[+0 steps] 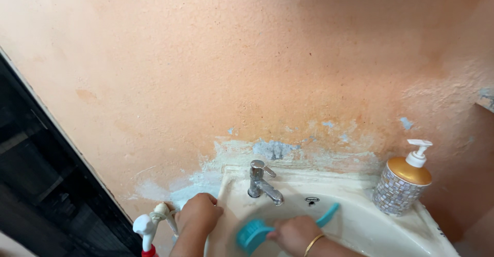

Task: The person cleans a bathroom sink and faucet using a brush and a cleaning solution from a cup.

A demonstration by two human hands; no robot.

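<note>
Two hands work at the sink [360, 226]: right hand [294, 234] gripping a blue brush [254, 234] below the tap [262, 182]; left hand [199, 213] closed on the sink's rim. Scrub in short strokes, bracing firmly.

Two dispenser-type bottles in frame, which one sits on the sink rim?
The pump soap dispenser, with its mosaic body, gold shoulder and white pump, stands on the sink rim's right corner. The white-nozzled spray bottle is off the basin, left of the left hand.

I've got my left hand [198, 213] on the sink [360, 226] rim and my right hand [293, 234] low in the basin with the blue brush [254, 234], the tap [262, 182] crowding just above them, the soap dispenser [404, 180] blocking the right corner, open basin between.
</note>
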